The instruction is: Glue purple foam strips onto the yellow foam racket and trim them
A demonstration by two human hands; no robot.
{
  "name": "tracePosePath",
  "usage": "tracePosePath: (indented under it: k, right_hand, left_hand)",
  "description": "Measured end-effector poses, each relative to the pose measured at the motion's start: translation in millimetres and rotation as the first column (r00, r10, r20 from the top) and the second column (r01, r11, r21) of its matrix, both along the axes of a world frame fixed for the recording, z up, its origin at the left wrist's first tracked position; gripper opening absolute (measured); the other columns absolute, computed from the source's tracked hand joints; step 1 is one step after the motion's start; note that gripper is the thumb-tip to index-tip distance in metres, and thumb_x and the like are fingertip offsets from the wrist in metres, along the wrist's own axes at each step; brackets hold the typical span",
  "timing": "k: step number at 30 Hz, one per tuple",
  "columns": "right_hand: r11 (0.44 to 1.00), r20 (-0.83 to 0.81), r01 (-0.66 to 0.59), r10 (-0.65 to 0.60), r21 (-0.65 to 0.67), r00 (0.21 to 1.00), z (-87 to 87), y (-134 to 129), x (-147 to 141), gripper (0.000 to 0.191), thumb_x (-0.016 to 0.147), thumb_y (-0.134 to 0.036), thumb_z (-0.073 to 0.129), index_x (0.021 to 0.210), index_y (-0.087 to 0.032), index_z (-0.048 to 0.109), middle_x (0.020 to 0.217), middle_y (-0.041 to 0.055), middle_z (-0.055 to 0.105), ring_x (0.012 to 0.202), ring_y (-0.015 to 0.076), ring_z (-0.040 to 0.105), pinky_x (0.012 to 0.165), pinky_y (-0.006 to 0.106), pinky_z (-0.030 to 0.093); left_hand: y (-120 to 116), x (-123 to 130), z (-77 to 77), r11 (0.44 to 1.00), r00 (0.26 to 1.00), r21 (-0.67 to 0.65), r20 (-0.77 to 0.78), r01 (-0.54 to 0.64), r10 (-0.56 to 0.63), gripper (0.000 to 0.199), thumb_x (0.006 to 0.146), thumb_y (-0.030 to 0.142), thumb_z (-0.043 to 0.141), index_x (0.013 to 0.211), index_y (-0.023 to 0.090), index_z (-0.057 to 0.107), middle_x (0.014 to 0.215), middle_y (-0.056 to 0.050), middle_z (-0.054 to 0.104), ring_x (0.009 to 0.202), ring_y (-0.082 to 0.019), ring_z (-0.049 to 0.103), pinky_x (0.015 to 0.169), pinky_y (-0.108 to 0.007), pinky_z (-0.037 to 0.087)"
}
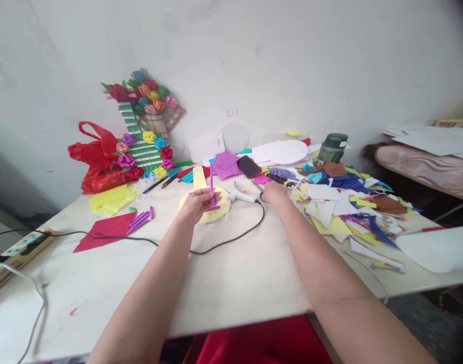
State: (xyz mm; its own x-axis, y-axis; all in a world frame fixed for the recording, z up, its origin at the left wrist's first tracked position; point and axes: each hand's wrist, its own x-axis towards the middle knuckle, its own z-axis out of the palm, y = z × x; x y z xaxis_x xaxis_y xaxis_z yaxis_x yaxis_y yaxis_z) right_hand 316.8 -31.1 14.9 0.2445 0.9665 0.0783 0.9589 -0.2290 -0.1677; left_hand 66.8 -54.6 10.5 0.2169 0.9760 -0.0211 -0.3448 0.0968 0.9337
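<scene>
My left hand (200,203) is closed around a thin purple paper roll (211,183), held upright over a pale yellow guitar-like paper cutout (220,211). To its right, a white glue gun (243,194) lies on the table, its black cable curving towards me. My right hand (274,192) rests low beyond the glue gun's handle, fingers curled. A thin greyish blade-like piece (257,187) shows at its fingertips; what the fingers hold is hidden. Just behind that hand lies a black and yellow tool (277,178).
Purple rolls (140,221) lie on red paper (106,232) at left, beside a power strip (18,258). A flower-decorated craft (142,151) and red bag (98,162) stand behind. Scrap paper (341,202) heaps at right near a green bottle (333,147). A phone (248,166) lies centrally.
</scene>
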Motion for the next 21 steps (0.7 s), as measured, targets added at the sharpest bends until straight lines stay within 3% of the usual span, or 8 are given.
tracePosePath:
  k: [4, 10, 13, 15, 18, 21]
  right_hand:
    - [0.999, 0.031, -0.017, 0.019, -0.043, 0.999, 1.1, -3.0, -5.6, 0.041, 0.071, -0.024, 0.062, 0.111, -0.014, 0.061, 0.110, 0.0184, 0.061, 0.108, 0.0269, 0.056, 0.088, 0.037, 0.042]
    - [0.999, 0.060, -0.003, 0.006, -0.049, 0.998, -3.4, 1.1, -5.5, 0.041, 0.070, -0.022, 0.061, 0.110, -0.014, 0.061, 0.113, 0.0171, 0.060, 0.107, 0.0259, 0.056, 0.086, 0.036, 0.043]
    - [0.999, -0.044, -0.009, 0.006, -0.054, 0.999, -6.9, 6.2, 0.6, 0.035, 0.068, -0.022, 0.060, 0.102, -0.017, 0.065, 0.111, 0.0148, 0.061, 0.102, 0.0269, 0.057, 0.081, 0.037, 0.045]
    - [0.999, -0.201, -0.032, 0.025, -0.029, 0.979, -9.0, 8.2, 4.9, 0.029, 0.064, -0.019, 0.061, 0.092, -0.016, 0.068, 0.101, 0.0127, 0.065, 0.092, 0.0256, 0.060, 0.075, 0.035, 0.046]
    - [0.998, -0.490, -0.059, 0.069, 0.036, 0.869, -10.9, 6.6, 8.7, 0.035, 0.061, -0.013, 0.059, 0.095, -0.014, 0.067, 0.070, 0.0058, 0.063, 0.062, 0.0161, 0.057, 0.054, 0.026, 0.042]
    - [0.992, -0.771, -0.071, 0.125, 0.103, 0.624, -9.5, 2.0, 7.8, 0.046, 0.063, -0.011, 0.057, 0.109, -0.013, 0.060, 0.051, -0.0035, 0.051, 0.039, 0.0079, 0.037, 0.038, 0.021, 0.027]
  left_hand:
    - [-4.0, -13.5, 0.7, 1.000, 0.999, 0.004, -0.041, 0.027, -0.027, 0.026, 0.067, 0.010, 0.067, 0.094, 0.009, 0.065, 0.091, -0.013, 0.069, 0.081, -0.024, 0.067, 0.075, -0.040, 0.056]
    - [-8.2, -32.3, -2.6, 0.999, 0.997, 0.038, -0.066, -0.025, 0.027, 0.022, 0.068, 0.012, 0.067, 0.089, 0.009, 0.068, 0.093, -0.014, 0.070, 0.080, -0.022, 0.068, 0.070, -0.029, 0.056]
    - [-9.0, -37.3, -4.6, 0.998, 0.998, 0.059, -0.053, -0.025, 0.028, 0.018, 0.068, 0.012, 0.067, 0.086, 0.010, 0.069, 0.091, -0.014, 0.070, 0.076, -0.021, 0.068, 0.064, -0.025, 0.055]
    - [-9.2, -40.7, -5.8, 0.998, 0.999, 0.068, -0.049, -0.014, 0.017, 0.017, 0.069, 0.012, 0.066, 0.085, 0.009, 0.069, 0.090, -0.014, 0.070, 0.074, -0.020, 0.068, 0.063, -0.024, 0.055]
    - [-9.0, -47.9, -7.1, 0.997, 0.999, 0.075, -0.039, -0.013, 0.016, 0.018, 0.071, 0.010, 0.064, 0.087, 0.008, 0.068, 0.090, -0.014, 0.070, 0.071, -0.018, 0.068, 0.063, -0.024, 0.055]
    - [-8.4, -56.0, -7.9, 0.996, 0.999, 0.079, -0.025, -0.027, 0.029, 0.020, 0.072, 0.009, 0.062, 0.091, 0.009, 0.067, 0.092, -0.014, 0.070, 0.070, -0.017, 0.068, 0.062, -0.023, 0.055]
